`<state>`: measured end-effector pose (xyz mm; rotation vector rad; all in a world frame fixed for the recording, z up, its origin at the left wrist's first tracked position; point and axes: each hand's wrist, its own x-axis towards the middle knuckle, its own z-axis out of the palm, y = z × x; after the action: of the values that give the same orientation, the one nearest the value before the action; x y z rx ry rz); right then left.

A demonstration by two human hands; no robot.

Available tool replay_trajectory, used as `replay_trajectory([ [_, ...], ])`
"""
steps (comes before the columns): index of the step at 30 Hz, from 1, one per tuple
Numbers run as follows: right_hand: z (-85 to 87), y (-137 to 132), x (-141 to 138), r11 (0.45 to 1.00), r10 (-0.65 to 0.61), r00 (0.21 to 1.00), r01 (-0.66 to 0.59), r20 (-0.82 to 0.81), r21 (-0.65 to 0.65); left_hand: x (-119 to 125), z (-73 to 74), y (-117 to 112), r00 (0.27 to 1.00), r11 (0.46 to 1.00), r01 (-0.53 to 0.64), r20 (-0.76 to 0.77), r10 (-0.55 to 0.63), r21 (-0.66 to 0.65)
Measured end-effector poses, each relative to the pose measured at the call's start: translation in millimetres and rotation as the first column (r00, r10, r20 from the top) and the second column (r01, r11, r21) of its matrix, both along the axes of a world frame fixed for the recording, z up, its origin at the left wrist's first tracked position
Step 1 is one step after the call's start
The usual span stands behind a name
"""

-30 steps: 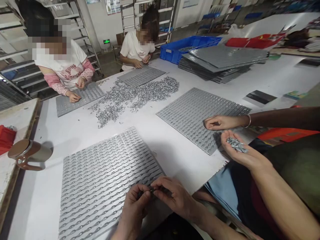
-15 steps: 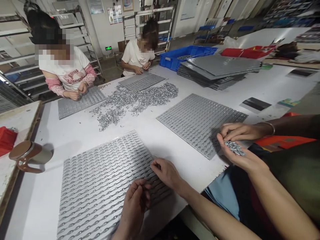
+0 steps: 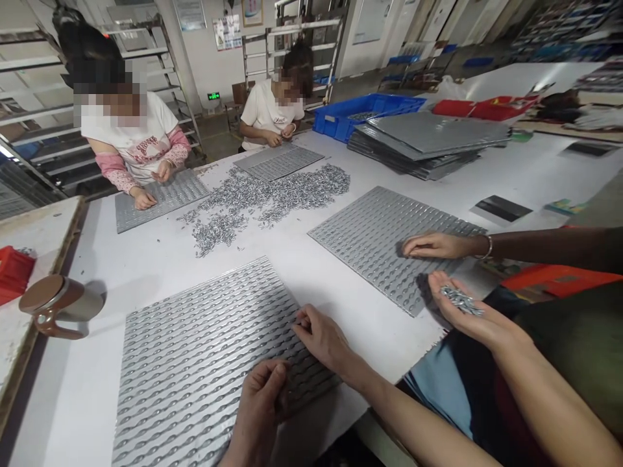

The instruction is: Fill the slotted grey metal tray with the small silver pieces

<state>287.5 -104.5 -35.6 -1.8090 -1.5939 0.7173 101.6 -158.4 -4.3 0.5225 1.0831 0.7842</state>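
A grey ridged board with rows of oval hollows lies in front of me on the white table. My left hand is over its near edge, thumb against curled fingers; whatever is inside them is hidden. At the board's right edge, my right hand has thumb and forefinger drawn together in a pinch, and I cannot make out what is between them. Beyond the board spreads a pile of small grey spindle-shaped pieces.
At right, a co-worker's hand is over another ridged board; their other palm holds grey pieces. Two people sit opposite with boards. A brown-lidded mug stands left. Stacked boards and a blue crate are behind.
My left thumb has closed onto the fingers; my right hand has barely shifted. The right co-worker's hand has gone from their palm to the board. The far-left person's hand has lowered to their board.
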Motion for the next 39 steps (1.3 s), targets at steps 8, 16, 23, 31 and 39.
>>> replay_trajectory([
  [8, 42.5, -64.7, -2.1, 0.957, 0.282, 0.921, -0.288, -0.268, 0.019, 10.0, -1.7, -6.6, 0.997, 1.0, -0.008, 0.076, 0.009, -0.02],
  [16, 26.7, -40.1, 2.2, 0.97, 0.233, 0.948, -0.241, -0.218, -0.014, 15.6, -3.6, -1.6, 0.997, 0.998, -0.052, 0.054, 0.054, -0.04],
  [23, -5.3, -9.3, 6.8, 0.984, 0.162, 0.979, -0.17, 0.12, 0.061, 7.5, 5.2, 0.7, 0.995, 0.994, -0.082, 0.051, 0.086, -0.067],
  [31, 10.6, -3.0, 9.8, 0.969, 0.245, 0.957, -0.239, 0.154, -0.061, 8.2, 2.1, -4.0, 0.993, 0.995, -0.082, 0.084, 0.086, -0.057],
  [39, 22.2, 0.0, 9.1, 0.981, 0.143, 0.985, -0.128, 0.098, -0.147, 10.1, 4.4, -4.3, 0.991, 0.995, -0.09, 0.093, 0.094, -0.05],
])
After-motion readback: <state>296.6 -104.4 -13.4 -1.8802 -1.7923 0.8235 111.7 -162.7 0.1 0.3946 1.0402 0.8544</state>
